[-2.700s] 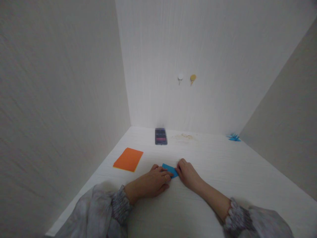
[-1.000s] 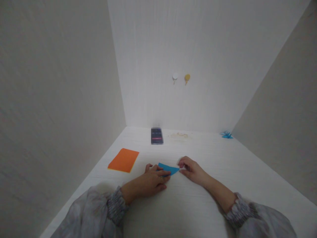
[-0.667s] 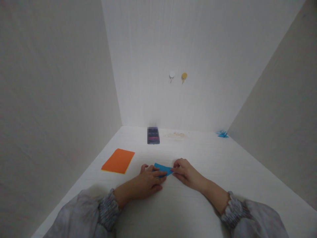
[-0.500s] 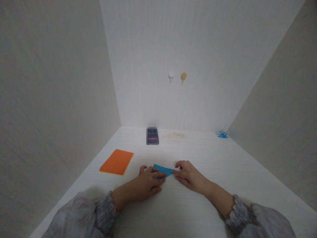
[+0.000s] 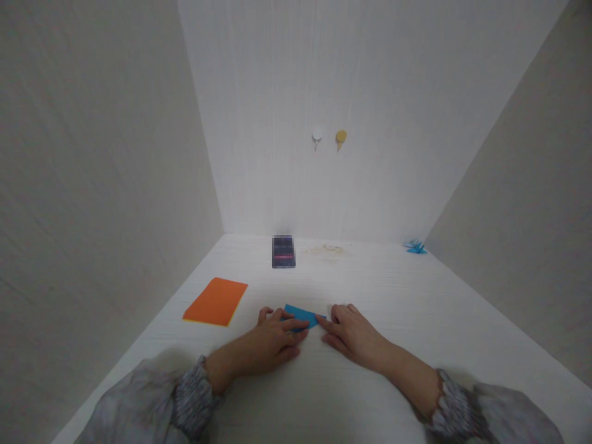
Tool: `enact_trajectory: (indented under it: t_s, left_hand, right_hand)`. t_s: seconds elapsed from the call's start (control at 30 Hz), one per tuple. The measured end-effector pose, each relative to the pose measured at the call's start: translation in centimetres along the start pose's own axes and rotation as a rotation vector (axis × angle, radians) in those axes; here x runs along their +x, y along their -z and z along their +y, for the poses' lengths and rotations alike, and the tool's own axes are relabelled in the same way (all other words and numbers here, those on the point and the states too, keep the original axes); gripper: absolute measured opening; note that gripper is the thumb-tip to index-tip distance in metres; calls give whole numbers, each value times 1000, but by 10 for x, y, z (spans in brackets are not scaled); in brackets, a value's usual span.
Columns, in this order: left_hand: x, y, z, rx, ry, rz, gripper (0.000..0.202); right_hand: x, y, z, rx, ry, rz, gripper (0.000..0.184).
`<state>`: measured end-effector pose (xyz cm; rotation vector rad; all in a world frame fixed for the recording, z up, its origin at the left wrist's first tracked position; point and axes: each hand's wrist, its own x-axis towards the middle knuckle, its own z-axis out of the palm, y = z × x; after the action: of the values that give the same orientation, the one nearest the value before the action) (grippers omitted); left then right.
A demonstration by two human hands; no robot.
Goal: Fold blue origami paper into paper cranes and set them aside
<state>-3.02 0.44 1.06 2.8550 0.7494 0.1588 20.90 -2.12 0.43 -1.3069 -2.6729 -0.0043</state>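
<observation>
A small folded piece of blue paper [image 5: 301, 314] lies flat on the white table [image 5: 393, 296] between my hands. My left hand [image 5: 272, 336] rests palm down on its left part, fingers stretched over the paper and pressing it. My right hand [image 5: 354, 333] lies on the table at the paper's right end, its fingertips touching the tip, fingers flat and close together. Both forearms wear grey patterned sleeves.
An orange sheet of paper [image 5: 215, 301] lies to the left. A dark blurred rectangle [image 5: 283, 251] stands at the back near the wall. A small blue folded paper figure [image 5: 415, 246] sits in the far right corner. Two round hooks [image 5: 328, 137] are on the back wall.
The raised right flap of the blue paper has been laid down flat. My right hand has lowered from a pinch onto the table at the paper's tip. The view has shifted slightly right.
</observation>
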Motion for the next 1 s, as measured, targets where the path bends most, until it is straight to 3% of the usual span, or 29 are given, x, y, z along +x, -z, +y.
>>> enact_trajectory:
  t_s: [1.0]
  left_hand:
    - [0,-1,0,2,1,-2,37]
  right_hand:
    - [-3,-3,4,-14,-58,-1,42]
